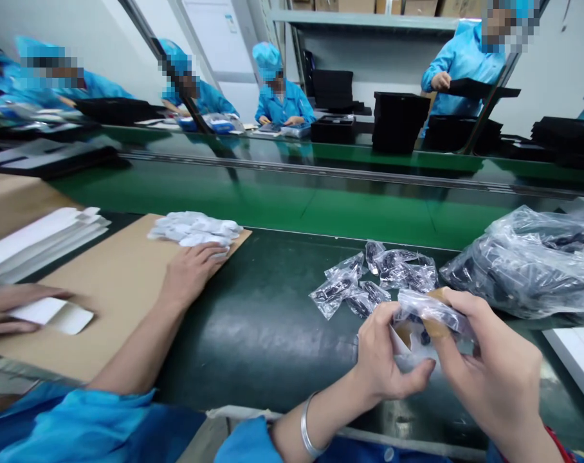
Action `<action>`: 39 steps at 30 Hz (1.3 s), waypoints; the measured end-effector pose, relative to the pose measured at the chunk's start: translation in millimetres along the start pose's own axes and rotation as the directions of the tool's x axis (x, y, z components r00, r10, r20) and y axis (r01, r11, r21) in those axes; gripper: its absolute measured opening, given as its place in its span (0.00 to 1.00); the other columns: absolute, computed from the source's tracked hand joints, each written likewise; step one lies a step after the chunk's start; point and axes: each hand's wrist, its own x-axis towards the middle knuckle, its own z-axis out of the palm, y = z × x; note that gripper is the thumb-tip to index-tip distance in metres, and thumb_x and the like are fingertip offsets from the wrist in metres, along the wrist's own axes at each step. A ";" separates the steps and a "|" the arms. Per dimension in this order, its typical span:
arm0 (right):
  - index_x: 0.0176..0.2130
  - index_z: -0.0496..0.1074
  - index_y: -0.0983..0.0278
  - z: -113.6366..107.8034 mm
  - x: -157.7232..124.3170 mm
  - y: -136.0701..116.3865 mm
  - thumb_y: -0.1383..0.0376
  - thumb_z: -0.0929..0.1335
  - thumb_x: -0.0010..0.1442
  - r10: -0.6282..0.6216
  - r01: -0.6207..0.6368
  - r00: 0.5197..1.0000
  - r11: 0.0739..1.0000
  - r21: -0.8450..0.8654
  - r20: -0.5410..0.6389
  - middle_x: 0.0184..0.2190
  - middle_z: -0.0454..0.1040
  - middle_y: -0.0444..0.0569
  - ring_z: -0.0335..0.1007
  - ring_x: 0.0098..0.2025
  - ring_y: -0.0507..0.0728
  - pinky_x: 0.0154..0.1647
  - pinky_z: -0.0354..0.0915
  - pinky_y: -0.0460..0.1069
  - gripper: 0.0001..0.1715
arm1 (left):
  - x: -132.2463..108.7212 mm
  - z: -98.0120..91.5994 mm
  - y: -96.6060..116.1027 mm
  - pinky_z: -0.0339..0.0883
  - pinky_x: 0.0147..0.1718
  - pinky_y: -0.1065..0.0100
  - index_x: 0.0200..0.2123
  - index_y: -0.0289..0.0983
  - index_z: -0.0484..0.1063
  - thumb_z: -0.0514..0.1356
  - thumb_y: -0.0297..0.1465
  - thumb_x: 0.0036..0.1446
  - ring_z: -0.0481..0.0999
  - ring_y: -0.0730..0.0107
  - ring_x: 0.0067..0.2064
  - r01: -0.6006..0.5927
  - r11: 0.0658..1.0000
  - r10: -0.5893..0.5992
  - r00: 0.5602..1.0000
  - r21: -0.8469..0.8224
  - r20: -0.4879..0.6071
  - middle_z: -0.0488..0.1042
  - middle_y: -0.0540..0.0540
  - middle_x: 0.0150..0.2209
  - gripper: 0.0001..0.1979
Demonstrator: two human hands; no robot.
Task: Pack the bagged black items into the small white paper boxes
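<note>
Near the front right of the bench, both my hands are closed around a small clear plastic bag [429, 308] with something dark in it. My left hand [381, 357], below a silver bangle, grips its left side, thumb underneath. My right hand [499, 366] grips the right side, thumb across the front. A whitish piece [410, 354] shows between my hands; I cannot tell whether it is part of the bag. Just beyond them lie several small clear bags with dark contents [337, 286]. A large clear bag of dark items [528, 263] rests to the right.
At left, a co-worker's hands [186, 276] handle a white folded carton [63, 315] and a whitish pile [193, 226] on brown cardboard [123, 289]. A green conveyor belt [273, 199] runs behind. White boxes [579, 360] stand at right. Several people work across the belt near black trays [401, 122].
</note>
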 end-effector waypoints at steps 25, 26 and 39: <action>0.45 0.68 0.65 4.5 16.7 -12.1 0.64 0.61 0.70 0.017 -0.016 0.999 0.999 -0.028 0.034 0.35 0.79 0.45 0.77 0.34 0.48 0.36 0.69 0.40 0.09 | -4.0 6.2 -0.1 0.72 0.23 0.63 0.54 0.37 0.62 0.55 0.42 0.62 0.73 0.63 0.26 -0.005 0.982 0.034 0.988 0.188 -0.153 0.71 0.46 0.30 0.21; 0.44 0.68 0.66 5.1 18.0 -13.3 0.64 0.61 0.70 0.015 -0.015 0.999 0.999 -0.028 0.032 0.35 0.79 0.45 0.77 0.34 0.48 0.36 0.68 0.40 0.09 | -4.3 6.1 -0.5 0.71 0.23 0.64 0.55 0.37 0.61 0.54 0.42 0.63 0.73 0.64 0.25 -0.014 0.981 0.047 0.985 0.195 -0.167 0.71 0.47 0.29 0.22; 0.45 0.69 0.66 -2.3 -5.8 -15.4 0.67 0.62 0.69 -0.070 0.075 0.992 0.996 -0.045 0.101 0.32 0.76 0.47 0.69 0.31 0.51 0.35 0.62 0.47 0.08 | -3.8 0.7 -1.1 0.70 0.27 0.64 0.45 0.41 0.64 0.49 0.42 0.66 0.72 0.66 0.29 -0.017 0.997 0.011 0.997 -0.070 -0.075 0.70 0.47 0.30 0.13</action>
